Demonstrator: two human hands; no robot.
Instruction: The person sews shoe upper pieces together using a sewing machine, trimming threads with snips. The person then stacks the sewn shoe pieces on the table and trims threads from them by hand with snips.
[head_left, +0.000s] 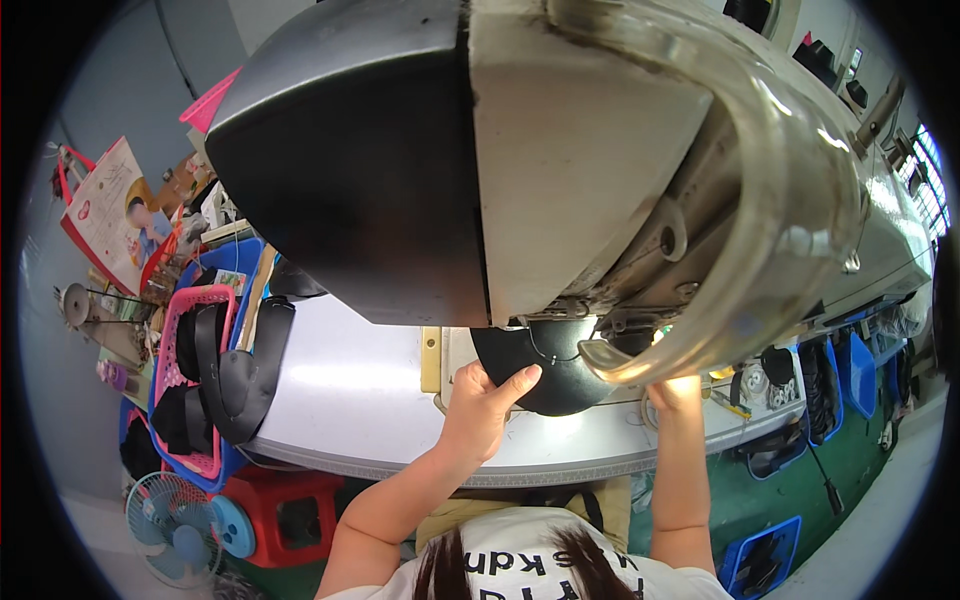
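Observation:
A curved black piece (563, 398), smooth like leather, lies on the white table under the head of a sewing machine (570, 150). My left hand (482, 408) grips its left edge, with the thumb stretched over the top and the other fingers curled at the side. Behind the machine's clear curved guard (765, 230), my right hand (676, 392) reaches in at the right of the piece. Its fingers are hidden there, so I cannot see what they touch. The machine head also covers the far part of the black piece.
Left of the white table (350, 370), more black curved pieces (245, 370) lie in and over a pink basket (172, 330). A red stool (285, 515) and a fan (175, 530) stand below. Small tools and white spools (755, 385) sit at right; blue bins (855, 370) stand beyond.

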